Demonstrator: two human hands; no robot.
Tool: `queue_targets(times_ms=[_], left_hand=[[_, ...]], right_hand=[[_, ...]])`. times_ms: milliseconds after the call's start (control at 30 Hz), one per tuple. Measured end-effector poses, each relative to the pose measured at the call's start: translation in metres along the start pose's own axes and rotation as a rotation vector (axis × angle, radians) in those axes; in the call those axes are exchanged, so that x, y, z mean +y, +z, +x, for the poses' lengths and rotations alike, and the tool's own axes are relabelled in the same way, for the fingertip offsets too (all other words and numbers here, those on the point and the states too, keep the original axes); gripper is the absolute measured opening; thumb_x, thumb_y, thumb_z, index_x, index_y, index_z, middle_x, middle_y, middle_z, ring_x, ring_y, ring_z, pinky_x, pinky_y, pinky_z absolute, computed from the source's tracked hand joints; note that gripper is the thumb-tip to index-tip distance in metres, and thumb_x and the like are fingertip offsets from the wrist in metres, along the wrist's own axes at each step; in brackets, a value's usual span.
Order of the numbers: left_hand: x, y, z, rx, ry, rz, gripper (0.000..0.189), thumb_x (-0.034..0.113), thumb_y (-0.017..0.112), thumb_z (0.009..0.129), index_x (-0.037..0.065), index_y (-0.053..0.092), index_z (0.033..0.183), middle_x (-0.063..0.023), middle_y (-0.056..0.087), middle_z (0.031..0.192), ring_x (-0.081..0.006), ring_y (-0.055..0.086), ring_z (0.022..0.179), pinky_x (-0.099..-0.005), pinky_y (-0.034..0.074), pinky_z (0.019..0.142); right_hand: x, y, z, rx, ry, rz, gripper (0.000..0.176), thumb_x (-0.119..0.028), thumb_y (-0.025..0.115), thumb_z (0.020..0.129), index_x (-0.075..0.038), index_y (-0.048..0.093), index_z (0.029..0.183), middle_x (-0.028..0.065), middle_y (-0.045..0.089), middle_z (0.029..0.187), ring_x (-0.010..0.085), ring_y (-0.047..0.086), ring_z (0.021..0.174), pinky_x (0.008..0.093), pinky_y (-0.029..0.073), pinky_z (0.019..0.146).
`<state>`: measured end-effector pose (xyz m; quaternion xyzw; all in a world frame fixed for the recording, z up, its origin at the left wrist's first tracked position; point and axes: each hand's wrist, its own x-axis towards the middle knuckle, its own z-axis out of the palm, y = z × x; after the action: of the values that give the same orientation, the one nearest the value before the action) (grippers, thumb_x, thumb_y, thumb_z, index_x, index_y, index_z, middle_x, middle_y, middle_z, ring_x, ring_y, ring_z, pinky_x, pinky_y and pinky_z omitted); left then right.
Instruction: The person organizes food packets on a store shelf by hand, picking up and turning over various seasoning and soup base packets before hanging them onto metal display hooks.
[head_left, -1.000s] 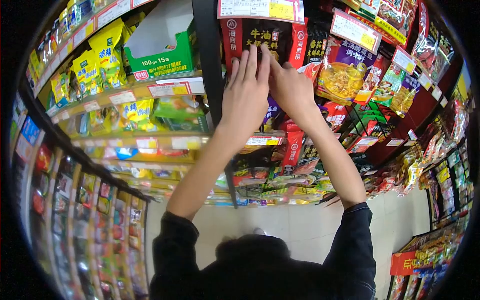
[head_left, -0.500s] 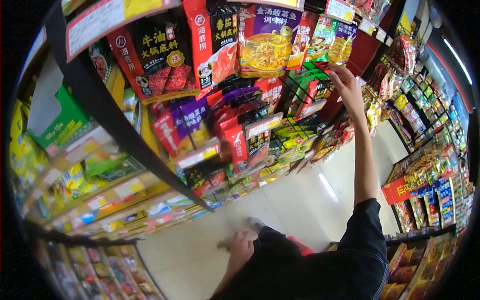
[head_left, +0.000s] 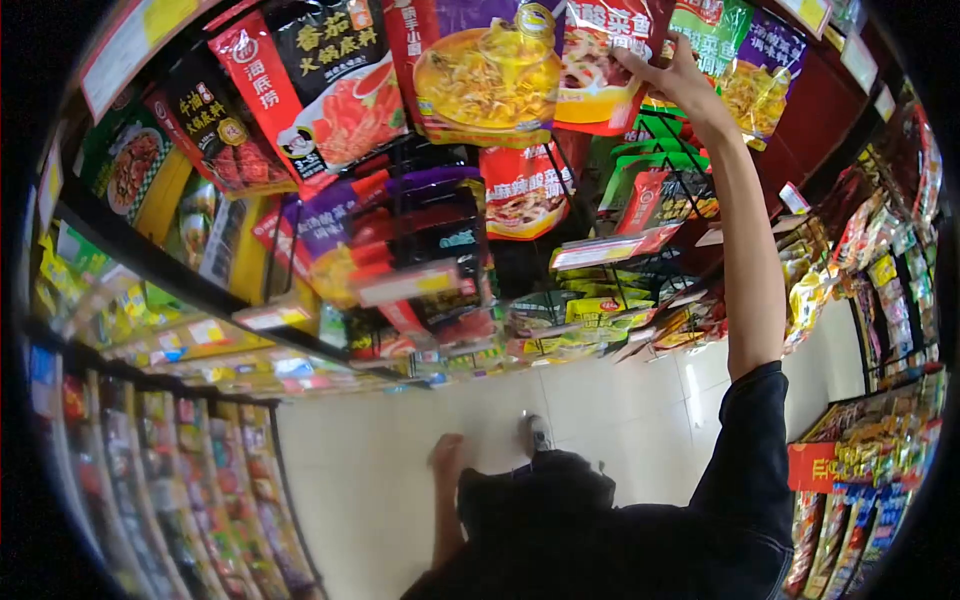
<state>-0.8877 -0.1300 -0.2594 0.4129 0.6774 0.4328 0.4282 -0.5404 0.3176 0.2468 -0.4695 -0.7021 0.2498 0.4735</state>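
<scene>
My right hand (head_left: 685,88) is reaching up to the hanging packets, its fingers closed at the right edge of a red seasoning packet (head_left: 602,75) with its thumb on the front. Left of that packet hangs a large purple seasoning packet (head_left: 485,75) picturing yellow soup. On its other side are a green packet (head_left: 708,35) and a smaller purple packet (head_left: 765,75). Smeared by motion, my left hand (head_left: 448,455) hangs low over the floor, apart from the goods; its fingers do not show clearly.
Red-and-black hotpot base packets (head_left: 325,95) hang at upper left. Below are more packets on hooks and price tags (head_left: 598,250). Shelves of packaged goods (head_left: 170,470) stand at lower left, and more racks (head_left: 870,450) at right. Pale floor tiles (head_left: 360,470) lie beneath me.
My right hand has moved left from beneath the green packet to the red packet's edge. The view has shifted closer to the hanging packets. My left hand has shifted left, away from my body.
</scene>
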Motion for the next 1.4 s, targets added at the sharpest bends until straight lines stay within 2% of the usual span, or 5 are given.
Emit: queue_targets(times_ms=[200,233,567,600,1400], left_hand=[[0.064,0.105,0.004,-0.219,0.126,0.111,0.022,0.018,0.057,0.098,0.003,0.068,0.109,-0.0154,0.07,0.105,-0.0293,0.07,0.098,-0.0391,0.054,0.088],[0.086,0.108,0.005,-0.234,0.122,0.107,0.022,0.017,0.057,0.098,0.003,0.068,0.11,-0.0156,0.07,0.106,-0.0297,0.07,0.099,-0.0393,0.054,0.089],[0.15,0.105,0.019,-0.401,0.084,0.176,0.021,0.019,0.06,0.1,0.002,0.066,0.112,-0.0135,0.068,0.105,-0.0272,0.067,0.102,-0.0361,0.052,0.091],[0.157,0.106,0.02,-0.434,0.047,0.153,0.022,0.019,0.06,0.101,0.002,0.066,0.113,-0.0135,0.068,0.105,-0.027,0.067,0.102,-0.0361,0.052,0.091],[0.249,0.1,0.088,-0.841,0.12,-0.271,0.019,0.018,0.057,0.105,0.005,0.063,0.118,-0.0058,0.066,0.098,-0.013,0.065,0.084,-0.0297,0.057,0.076]], right_hand=[[-0.014,-0.01,-0.005,-0.022,0.025,-0.231,0.045,-0.048,0.077,0.09,-0.003,0.071,0.093,0.001,0.069,0.076,0.0097,0.062,0.068,0.0263,0.047,0.064],[-0.007,-0.011,-0.009,0.031,-0.038,-0.155,0.056,-0.054,0.07,0.092,0.002,0.072,0.088,0.013,0.069,0.077,0.0158,0.064,0.073,0.0358,0.047,0.066],[-0.062,-0.114,-0.061,-0.041,0.258,0.38,0.057,-0.036,0.075,0.094,0.006,0.055,0.126,0.0114,0.071,0.109,0.0152,0.072,0.092,0.0297,0.057,0.088],[-0.062,-0.12,-0.064,-0.073,0.254,0.5,0.035,-0.027,0.073,0.096,0.0,0.064,0.114,0.0085,0.074,0.1,0.0129,0.072,0.08,0.027,0.059,0.074],[-0.018,-0.171,-0.135,0.075,0.166,0.367,0.019,-0.023,0.062,0.102,-0.003,0.062,0.103,-0.002,0.062,0.09,0.0037,0.055,0.076,0.0226,0.046,0.074]])
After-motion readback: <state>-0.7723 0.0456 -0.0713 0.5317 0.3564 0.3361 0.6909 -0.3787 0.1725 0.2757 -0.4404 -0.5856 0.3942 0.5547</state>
